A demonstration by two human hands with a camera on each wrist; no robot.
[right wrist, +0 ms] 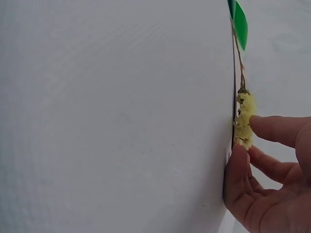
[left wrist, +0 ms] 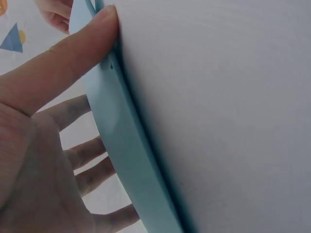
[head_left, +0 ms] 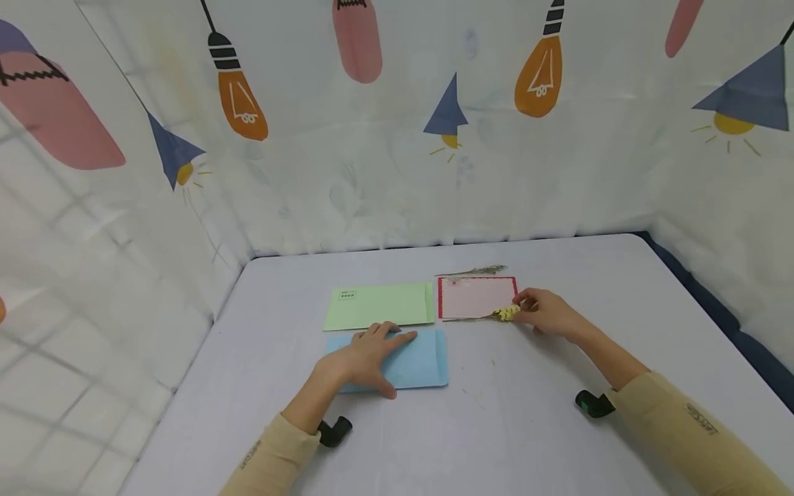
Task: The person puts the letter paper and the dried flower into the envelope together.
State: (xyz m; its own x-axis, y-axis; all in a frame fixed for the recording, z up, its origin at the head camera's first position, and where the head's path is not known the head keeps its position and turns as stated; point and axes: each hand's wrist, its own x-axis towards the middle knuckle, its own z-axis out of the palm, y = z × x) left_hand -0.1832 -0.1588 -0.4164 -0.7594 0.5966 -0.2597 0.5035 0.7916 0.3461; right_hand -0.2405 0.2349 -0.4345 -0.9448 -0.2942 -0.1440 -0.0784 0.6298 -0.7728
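Note:
Across the light blue envelope (head_left: 422,358) my left hand (head_left: 366,355) rests with fingers spread, the thumb at its near edge. In the left wrist view the thumb lies along that edge of the blue envelope (left wrist: 121,126). My right hand (head_left: 548,315) pinches the yellow head of a dried flower (head_left: 506,313) between thumb and fingers. Its stem runs left along the near edge of a pink card with a red border (head_left: 474,293). The right wrist view shows the thumb against the flower head (right wrist: 245,119), with curled fingers just below.
A light green envelope (head_left: 378,306) lies beyond the blue one. A second dried sprig (head_left: 474,271) lies along the card's far edge. The white table (head_left: 527,441) meets a printed curtain (head_left: 397,179) at the back and sides.

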